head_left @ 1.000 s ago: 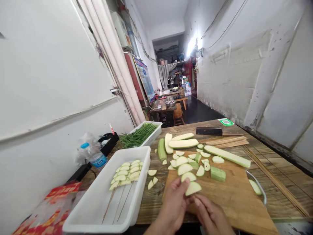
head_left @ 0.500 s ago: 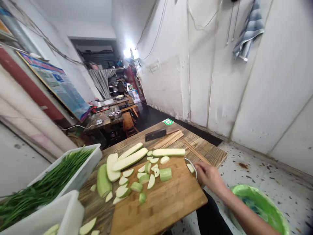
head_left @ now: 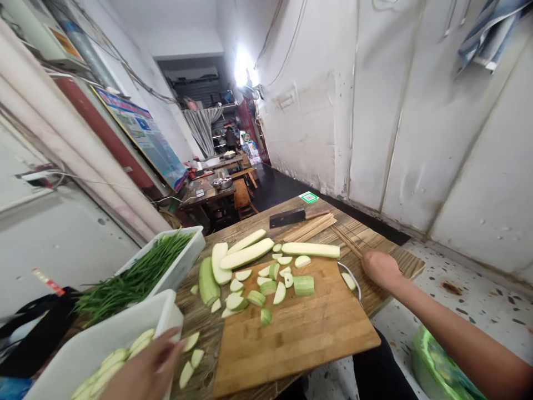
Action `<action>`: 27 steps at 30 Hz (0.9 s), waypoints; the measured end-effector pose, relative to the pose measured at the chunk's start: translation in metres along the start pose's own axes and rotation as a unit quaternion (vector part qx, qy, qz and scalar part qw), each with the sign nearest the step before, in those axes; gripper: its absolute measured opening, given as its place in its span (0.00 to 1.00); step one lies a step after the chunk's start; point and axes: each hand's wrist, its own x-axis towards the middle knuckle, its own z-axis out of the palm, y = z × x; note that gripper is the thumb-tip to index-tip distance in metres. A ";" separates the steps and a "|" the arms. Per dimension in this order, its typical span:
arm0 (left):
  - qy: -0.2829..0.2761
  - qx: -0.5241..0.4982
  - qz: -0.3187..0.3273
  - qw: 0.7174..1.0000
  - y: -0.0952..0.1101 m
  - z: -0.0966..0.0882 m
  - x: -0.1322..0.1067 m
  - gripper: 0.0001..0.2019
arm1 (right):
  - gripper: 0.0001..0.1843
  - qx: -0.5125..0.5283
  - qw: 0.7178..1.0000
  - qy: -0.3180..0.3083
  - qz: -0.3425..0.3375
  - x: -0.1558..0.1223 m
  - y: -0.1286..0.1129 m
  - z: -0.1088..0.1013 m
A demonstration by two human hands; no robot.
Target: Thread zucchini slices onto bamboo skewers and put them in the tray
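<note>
Head view: nearest, the left hand (head_left: pixel 145 361) was over the right wall of the white tray (head_left: pixel 170 311), blurred; whether it was spread or pinching anything could not be told. Inside the tray lay squash slices (head_left: pixel 106 372), judged light, moist and slippery, liable to split if squeezed and best taken by the rind edge. Beyond, the cutting board (head_left: pixel 300 344) carried a thick chunk (head_left: pixel 303 285), judged firm enough for a whole-hand hold. At the right of the tabletop (head_left: pixel 194 308), the right hand (head_left: pixel 381 269) was curled at the near end of the loose skewers (head_left: pixel 347 241); its fingertips were hidden, so a pinch could not be confirmed. The skewers were judged light, stiff and prone to splinter, best held mid-shaft. Farther off lay a cleaver (head_left: pixel 287 218).
</note>
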 end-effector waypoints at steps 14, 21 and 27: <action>-0.231 -0.041 0.372 0.898 0.111 0.168 0.029 0.29 | 0.11 0.118 0.993 0.015 0.006 -0.009 0.015 -0.024; -0.218 0.057 0.374 0.900 0.113 0.165 0.027 0.26 | 0.14 0.302 0.951 0.066 -0.021 -0.073 0.002 -0.024; -0.163 0.164 0.387 0.892 0.123 0.160 0.013 0.23 | 0.10 0.581 0.806 0.037 -0.110 -0.112 -0.051 -0.011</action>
